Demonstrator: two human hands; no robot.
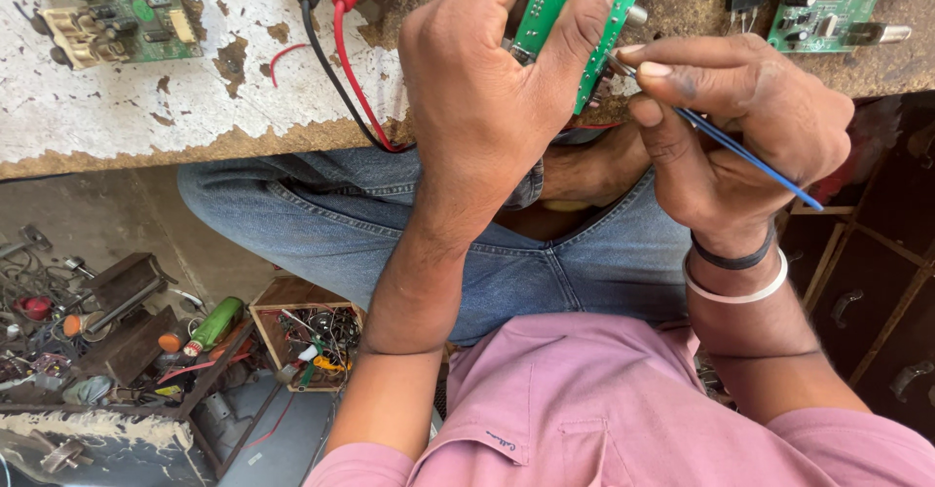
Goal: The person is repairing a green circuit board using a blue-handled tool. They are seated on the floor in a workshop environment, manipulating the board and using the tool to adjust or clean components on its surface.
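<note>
The left hand [487, 88] is clamped on a green circuit board [575, 0], thumb across its face, holding it at the near edge of the worktop [146, 107]. The right hand [740, 127] pinches a thin blue-handled tool [740, 151], its tip touching the board's right edge. Red and black leads [336, 49] run over the near edge left of the hand. A second circuit board [107, 10] lies at the far left corner, a third board [823, 15] at the far right.
</note>
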